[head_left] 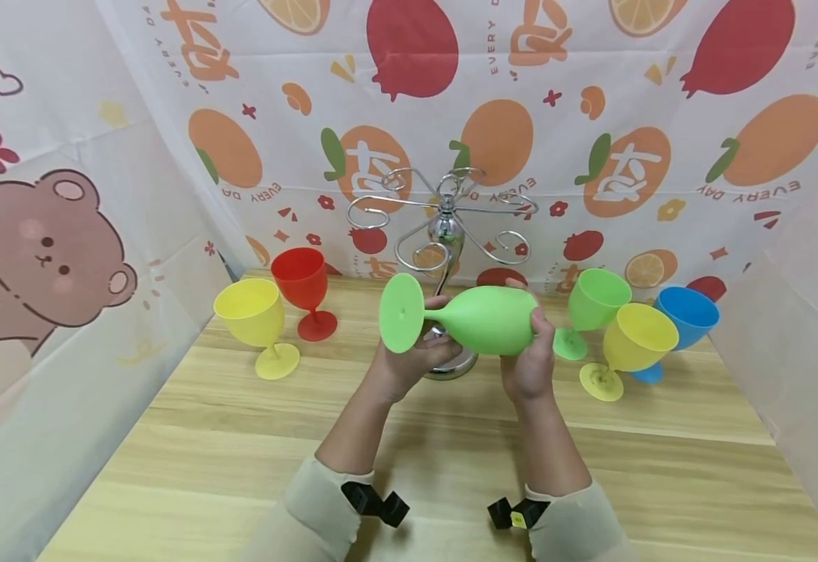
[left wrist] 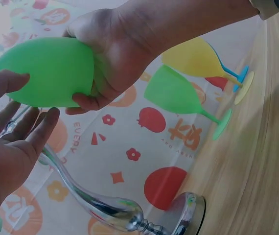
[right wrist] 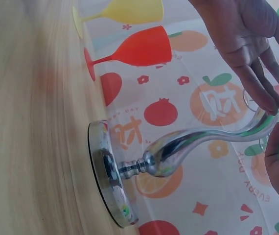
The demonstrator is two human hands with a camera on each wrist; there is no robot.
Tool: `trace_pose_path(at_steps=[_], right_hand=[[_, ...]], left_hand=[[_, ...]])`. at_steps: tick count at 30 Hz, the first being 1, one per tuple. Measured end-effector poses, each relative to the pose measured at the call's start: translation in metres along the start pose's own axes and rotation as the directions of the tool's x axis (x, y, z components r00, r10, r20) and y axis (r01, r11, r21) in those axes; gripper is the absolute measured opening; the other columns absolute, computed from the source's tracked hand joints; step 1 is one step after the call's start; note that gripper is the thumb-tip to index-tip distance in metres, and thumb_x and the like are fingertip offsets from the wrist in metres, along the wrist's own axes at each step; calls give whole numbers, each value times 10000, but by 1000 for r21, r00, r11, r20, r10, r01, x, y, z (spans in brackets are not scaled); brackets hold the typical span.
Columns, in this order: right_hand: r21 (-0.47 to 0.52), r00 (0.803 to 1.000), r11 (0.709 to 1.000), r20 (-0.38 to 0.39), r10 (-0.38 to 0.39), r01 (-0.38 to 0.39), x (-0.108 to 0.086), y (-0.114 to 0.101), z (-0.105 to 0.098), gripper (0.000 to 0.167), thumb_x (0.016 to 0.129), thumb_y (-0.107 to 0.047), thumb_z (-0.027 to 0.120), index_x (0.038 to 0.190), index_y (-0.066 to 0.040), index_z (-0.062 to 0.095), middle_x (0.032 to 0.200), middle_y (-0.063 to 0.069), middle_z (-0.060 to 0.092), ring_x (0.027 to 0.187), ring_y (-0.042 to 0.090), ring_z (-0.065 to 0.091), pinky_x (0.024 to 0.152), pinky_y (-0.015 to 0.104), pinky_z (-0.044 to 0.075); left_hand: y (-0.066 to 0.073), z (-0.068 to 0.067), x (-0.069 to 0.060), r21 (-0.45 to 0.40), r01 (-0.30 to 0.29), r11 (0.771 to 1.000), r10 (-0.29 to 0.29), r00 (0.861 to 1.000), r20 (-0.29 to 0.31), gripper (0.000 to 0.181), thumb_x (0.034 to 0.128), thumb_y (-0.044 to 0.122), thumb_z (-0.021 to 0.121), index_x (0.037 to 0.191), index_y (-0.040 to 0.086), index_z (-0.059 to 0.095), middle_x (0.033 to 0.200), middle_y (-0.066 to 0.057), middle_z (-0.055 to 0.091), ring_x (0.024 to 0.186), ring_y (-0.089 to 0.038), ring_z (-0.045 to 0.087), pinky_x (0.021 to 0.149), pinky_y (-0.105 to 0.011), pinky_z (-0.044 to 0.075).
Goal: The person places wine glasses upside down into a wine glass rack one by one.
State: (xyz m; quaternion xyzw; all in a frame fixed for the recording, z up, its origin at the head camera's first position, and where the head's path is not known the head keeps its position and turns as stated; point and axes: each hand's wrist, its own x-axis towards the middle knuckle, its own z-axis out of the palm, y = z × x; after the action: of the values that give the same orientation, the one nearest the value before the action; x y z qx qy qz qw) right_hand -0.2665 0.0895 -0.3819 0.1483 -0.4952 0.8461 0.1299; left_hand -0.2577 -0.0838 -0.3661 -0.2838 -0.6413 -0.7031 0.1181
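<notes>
A green plastic goblet (head_left: 489,320) lies sideways in the air in front of a chrome rack (head_left: 447,226) with curled wire arms. Its foot points left and its rim points right. My right hand (head_left: 531,363) grips the bowl near the rim, with fingers and thumb on either side. Beside the stem and under the bowl is my left hand (head_left: 419,359), its fingers loosely extended; in the left wrist view its thumb (left wrist: 12,82) lies over the bowl. Whether the left fingers bear any weight cannot be told.
On the wooden table (head_left: 240,468), a yellow goblet (head_left: 250,312) and a red goblet (head_left: 301,279) stand at left. At right stand a green goblet (head_left: 599,299), a yellow goblet (head_left: 639,338) and a blue goblet (head_left: 690,316). A fruit-print cloth (head_left: 577,47) hangs behind.
</notes>
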Motion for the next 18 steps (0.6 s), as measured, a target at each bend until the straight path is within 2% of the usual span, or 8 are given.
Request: trace_pose_path(at_steps=[1,5,10,13,18], right_hand=[[1,1000,1000,6,-1,1,0,0,0,487,979,-412,294,1351,-167,491,1185,15,572,1042,155,586,814,296,532],[-1,1000,1000,24,2,-2,-1,0,-1,476,983,-428,303,1353,-194,489,1176,19,572,1020,151,593,788,291,541],[21,999,1000,50,-20,19,0,2,-2,482,981,-435,331,1369,-182,464,1204,26,561,1050,157,586,818,290,539],[43,998,999,59,-33,31,0,2,-1,493,976,-445,369,1377,-171,454,1208,33,564,1048,162,591,823,294,542],[76,996,996,65,-54,49,0,3,0,491,959,-438,424,1367,-167,460,1204,44,559,1043,168,588,823,290,543]], left_hand=[[-4,-1,0,0,4,1000,-4,1000,-6,537,711,-171,742,1223,-90,604,1188,-273,639,1059,-129,646,908,-351,564],[-2,-2,1,3,42,999,-42,998,-40,531,689,-136,776,1194,-67,627,1141,-210,676,1043,-168,656,942,-381,549],[-1,-2,1,-73,65,995,-70,995,-73,514,674,-126,778,1157,-64,615,1085,-84,699,1024,-204,663,933,-407,551],[-1,-1,1,-111,53,992,-63,994,-86,506,669,-155,754,1143,-76,595,1065,-33,693,1011,-206,658,902,-387,566],[-1,-1,1,-118,-12,993,1,996,-90,474,687,-132,763,1128,-46,612,1035,4,702,983,-204,649,887,-345,565]])
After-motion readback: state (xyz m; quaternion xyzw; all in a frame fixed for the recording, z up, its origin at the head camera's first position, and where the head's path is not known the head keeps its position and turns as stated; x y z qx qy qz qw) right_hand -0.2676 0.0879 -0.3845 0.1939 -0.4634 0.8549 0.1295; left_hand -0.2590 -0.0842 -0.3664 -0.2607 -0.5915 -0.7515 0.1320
